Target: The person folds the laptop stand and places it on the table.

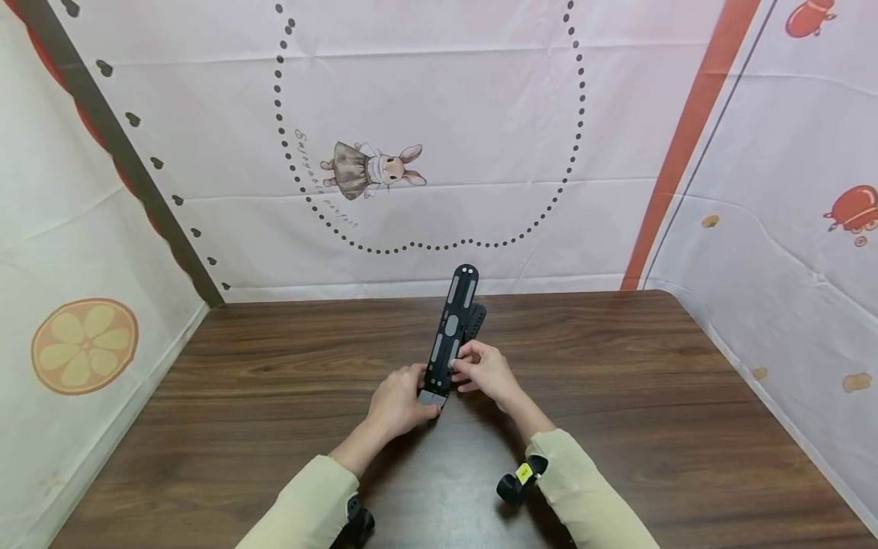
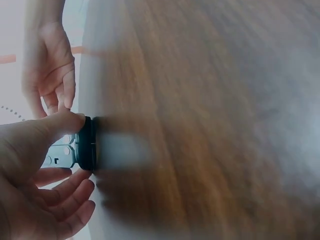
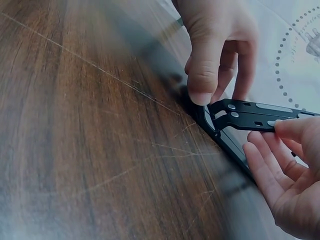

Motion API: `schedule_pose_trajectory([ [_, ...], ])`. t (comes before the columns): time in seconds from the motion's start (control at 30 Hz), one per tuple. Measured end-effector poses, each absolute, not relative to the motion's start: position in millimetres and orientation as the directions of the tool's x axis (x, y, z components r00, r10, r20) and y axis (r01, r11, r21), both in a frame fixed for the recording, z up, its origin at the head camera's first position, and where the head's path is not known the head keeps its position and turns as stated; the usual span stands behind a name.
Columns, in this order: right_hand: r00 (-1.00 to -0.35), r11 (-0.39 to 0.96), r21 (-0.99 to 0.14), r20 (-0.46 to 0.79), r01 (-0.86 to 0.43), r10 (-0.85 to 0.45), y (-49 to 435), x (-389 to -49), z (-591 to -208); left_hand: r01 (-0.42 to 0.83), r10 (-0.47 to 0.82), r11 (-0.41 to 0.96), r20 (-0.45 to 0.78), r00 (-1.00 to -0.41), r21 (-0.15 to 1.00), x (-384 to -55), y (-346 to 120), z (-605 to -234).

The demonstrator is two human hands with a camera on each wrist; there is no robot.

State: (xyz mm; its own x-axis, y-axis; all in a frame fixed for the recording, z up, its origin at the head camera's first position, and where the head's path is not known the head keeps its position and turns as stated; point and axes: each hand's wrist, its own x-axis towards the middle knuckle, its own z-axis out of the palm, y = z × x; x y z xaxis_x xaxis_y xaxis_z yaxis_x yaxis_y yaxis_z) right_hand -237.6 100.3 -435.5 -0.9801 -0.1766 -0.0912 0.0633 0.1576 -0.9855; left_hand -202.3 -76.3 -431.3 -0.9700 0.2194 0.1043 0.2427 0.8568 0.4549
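Note:
A folded black laptop stand (image 1: 450,326) with grey pads tilts up over the table, its far end leaning slightly right. My left hand (image 1: 400,402) grips the grey-capped near end between thumb and fingers. At the stand's right side, my right hand (image 1: 488,375) pinches its edge with thumb and fingertips. A notched black leg sticks out behind the upper bar on the right. In the right wrist view, riveted arms of the stand (image 3: 250,120) rise from a base strip low over the table. The left wrist view shows the near end cap (image 2: 86,144) under my left thumb.
The brown wooden table (image 1: 617,396) spreads out around both hands. Behind it hangs a pale printed cloth (image 1: 466,152) with a rabbit drawing, and similar cloth walls stand at left and right. A black wrist camera (image 1: 521,480) is strapped to my right sleeve.

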Motion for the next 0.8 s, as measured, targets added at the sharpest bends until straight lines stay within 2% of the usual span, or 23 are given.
schedule_pose_trajectory([
  [0.3,-0.977,0.154,-0.987,-0.083,0.052,-0.197,95,-238,-435,0.255,0.217,0.808,0.134,-0.967,0.531,-207,-90,-435],
  [0.63,-0.978,0.306,-0.951,-0.014,-0.051,-0.208,101,-237,-431,0.278,0.242,0.777,0.139,-0.96,0.565,-212,-99,-436],
  [0.8,-0.982,0.342,-0.932,0.067,-0.124,-0.174,111,-244,-424,0.271,0.249,0.774,0.118,-0.961,0.572,-214,-101,-435],
])
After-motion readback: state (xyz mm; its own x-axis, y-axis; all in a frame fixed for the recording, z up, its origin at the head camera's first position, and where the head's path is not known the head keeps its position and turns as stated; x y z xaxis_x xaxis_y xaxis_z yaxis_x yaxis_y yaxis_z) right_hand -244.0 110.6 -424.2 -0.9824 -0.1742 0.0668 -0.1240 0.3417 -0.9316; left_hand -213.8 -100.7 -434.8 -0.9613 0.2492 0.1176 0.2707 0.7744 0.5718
